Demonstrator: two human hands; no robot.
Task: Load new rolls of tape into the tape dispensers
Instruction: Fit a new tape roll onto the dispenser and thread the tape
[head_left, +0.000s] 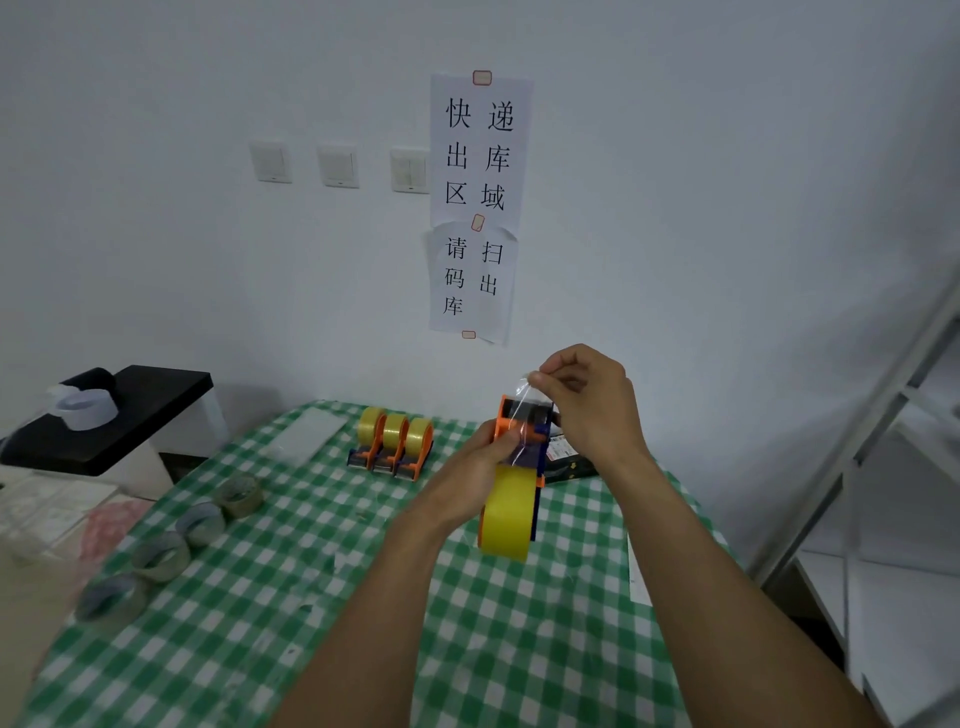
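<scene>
Gripped in the left hand above the green-checked tablecloth, an orange tape dispenser with a yellow tape roll seated in it; pinched in the right hand, the clear tape end, drawn up past the dispenser's head; behind, on the cloth, three loaded dispensers side by side; near the left edge, four greyish tape rolls.

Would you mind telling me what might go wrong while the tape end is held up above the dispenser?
1. The tape end, pinched by the right hand, looks thin and slack; it may fold and stick to itself or to the fingers.
2. The left hand alone holds the dispenser in the air above the table; a hard pull might twist it or work the yellow roll loose.
</scene>
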